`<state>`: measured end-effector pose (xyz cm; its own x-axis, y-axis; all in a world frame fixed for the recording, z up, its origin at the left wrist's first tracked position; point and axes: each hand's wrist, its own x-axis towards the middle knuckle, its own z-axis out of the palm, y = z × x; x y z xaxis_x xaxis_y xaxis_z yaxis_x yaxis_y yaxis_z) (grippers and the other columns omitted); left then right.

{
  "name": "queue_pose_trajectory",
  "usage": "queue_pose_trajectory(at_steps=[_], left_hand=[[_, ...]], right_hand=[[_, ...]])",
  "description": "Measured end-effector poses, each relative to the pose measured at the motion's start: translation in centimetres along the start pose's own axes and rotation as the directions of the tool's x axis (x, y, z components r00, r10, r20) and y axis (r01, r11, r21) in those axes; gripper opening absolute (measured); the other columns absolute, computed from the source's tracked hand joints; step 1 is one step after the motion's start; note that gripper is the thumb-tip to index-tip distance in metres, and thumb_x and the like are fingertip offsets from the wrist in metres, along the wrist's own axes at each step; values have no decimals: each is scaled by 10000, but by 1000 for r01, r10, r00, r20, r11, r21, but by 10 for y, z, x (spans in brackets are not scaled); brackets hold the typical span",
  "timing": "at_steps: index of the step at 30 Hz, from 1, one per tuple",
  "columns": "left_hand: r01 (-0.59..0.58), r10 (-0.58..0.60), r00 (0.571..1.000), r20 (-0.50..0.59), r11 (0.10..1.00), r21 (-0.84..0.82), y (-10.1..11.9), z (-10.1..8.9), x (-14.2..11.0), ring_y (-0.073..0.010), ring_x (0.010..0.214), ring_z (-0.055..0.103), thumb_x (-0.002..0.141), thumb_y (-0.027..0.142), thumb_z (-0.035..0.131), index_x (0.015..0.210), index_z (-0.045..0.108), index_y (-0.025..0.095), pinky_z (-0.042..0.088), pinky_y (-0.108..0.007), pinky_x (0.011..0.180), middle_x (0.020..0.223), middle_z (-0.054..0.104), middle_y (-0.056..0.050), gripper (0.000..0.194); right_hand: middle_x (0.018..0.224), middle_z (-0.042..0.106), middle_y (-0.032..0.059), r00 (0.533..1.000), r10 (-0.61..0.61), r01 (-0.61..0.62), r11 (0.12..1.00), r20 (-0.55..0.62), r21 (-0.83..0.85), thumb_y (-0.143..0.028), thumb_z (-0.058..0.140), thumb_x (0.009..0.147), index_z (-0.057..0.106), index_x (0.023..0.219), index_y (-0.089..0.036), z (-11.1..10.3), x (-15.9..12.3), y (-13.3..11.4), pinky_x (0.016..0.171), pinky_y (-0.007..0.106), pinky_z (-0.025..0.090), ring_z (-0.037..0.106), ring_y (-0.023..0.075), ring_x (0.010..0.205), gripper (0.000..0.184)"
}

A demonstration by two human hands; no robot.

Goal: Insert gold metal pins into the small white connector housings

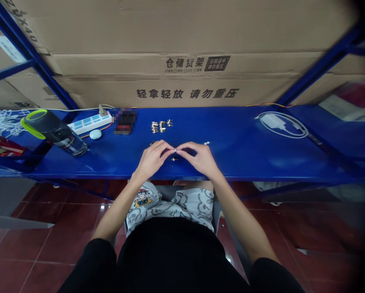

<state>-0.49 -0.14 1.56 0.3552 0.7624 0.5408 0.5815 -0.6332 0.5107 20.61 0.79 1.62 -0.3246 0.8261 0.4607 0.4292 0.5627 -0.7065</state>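
Note:
Over the front part of the blue shelf [246, 146], my left hand [153, 156] and my right hand [200, 156] meet fingertip to fingertip. Both pinch one tiny white and metallic piece [175, 150]; its exact kind is too small to make out. Just below the fingers lies a small metal fitting with a pale part [174, 159]. Several similar small metal fittings [162, 126] sit in short columns farther back. Two small white bits [207, 143] rest beyond my right hand. A dark object [152, 143] shows partly behind my left hand.
On the left are a dark water bottle [58, 132] with a lime loop, a white power strip [92, 123], a round white object [95, 134] and a blurred dark red box [125, 121]. A charger with white cable [274, 121] lies right. Cardboard [109, 81] stands behind.

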Motion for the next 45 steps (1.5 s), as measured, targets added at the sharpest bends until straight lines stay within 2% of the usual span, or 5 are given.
queue_pose_trajectory(at_steps=[6,11,15,20,45], left_hand=[[33,-35,998,47,998,46,-3,0,0,-172,935,652,1018,311,588,1027,683,234,522,-317,890,972,709,-5,123],[61,-69,995,68,992,114,-8,5,0,-191,1020,665,1045,192,500,1084,669,217,511,-376,1001,1054,719,-23,175],[-1,-20,988,151,990,142,-12,7,-2,-191,1155,648,1008,48,436,1192,653,213,467,-405,1104,1228,693,-39,328],[-12,-28,973,227,984,176,-14,8,-4,-212,1316,573,959,-6,417,1274,630,184,460,-413,1143,1413,617,-62,425],[2,-48,967,249,984,181,-15,8,-5,-207,1343,549,962,0,409,1305,628,159,452,-405,1169,1441,600,-70,437]], right_hand=[[1026,788,15,999,-43,44,997,22,-60,-317,636,952,758,966,-271,2,1,5,928,412,538,715,227,976,130],[1097,778,26,996,-45,59,983,82,-174,-305,615,961,773,953,-275,3,2,11,989,466,518,700,242,1034,161],[1193,751,21,987,-47,81,971,154,-223,-313,606,969,784,961,-283,3,1,14,1006,490,499,671,251,1092,181],[1236,736,19,982,-28,74,968,188,-242,-325,609,970,793,977,-294,2,0,14,1020,508,482,650,260,1133,186],[1235,729,19,981,-21,63,974,191,-216,-354,597,966,762,959,-288,1,0,15,1039,500,473,648,256,1136,178]])
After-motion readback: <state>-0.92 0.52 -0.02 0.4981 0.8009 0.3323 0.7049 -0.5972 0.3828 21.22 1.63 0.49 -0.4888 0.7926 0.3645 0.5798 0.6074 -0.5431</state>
